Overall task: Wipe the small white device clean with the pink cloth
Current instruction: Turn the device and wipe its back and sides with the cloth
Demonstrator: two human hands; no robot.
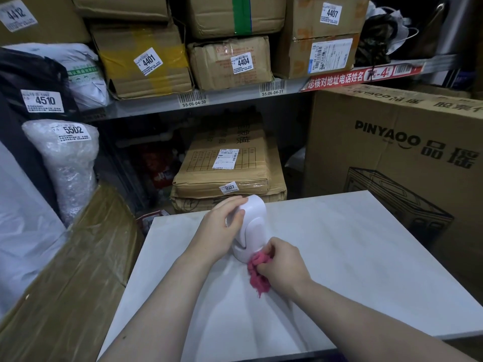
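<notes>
Device [251,226] smooth glossy white plastic; cloth [257,273] fuzzy pink; table [352,257] matt

Soft, even indoor light falls from above. The white table [339,244] is bright with a faint sheen, and only pale, diffuse shadows lie around the pink cloth [257,276]. The bay under the shelf [235,97] is dim. The centre is sharp and the 4401 label [148,61] is readable. The wide lens bows the shelf and softens the corners.

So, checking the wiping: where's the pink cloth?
Head view, centre: the pink cloth is bunched in the right hand, against the white device on the table.
</notes>
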